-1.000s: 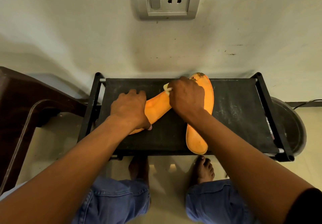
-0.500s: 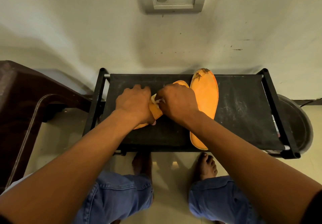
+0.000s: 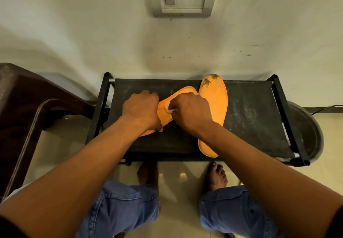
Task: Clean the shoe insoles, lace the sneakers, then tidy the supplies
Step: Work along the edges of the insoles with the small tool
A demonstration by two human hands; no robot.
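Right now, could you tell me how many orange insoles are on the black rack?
2: one insole lies angled under both hands; the other insole lies lengthwise beside it, partly under the right forearm. None hidden that I can tell.

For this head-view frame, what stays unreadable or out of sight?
- Pale wiping item: head view, nearly all inside the right hand; cloth or brush cannot be told.
- Tilted orange foam insole: middle and heel covered by both hands; the left hand presses on it.
- Straight orange insole: middle hidden behind the right forearm.
- Dark round basin: contents blocked by the black rack.
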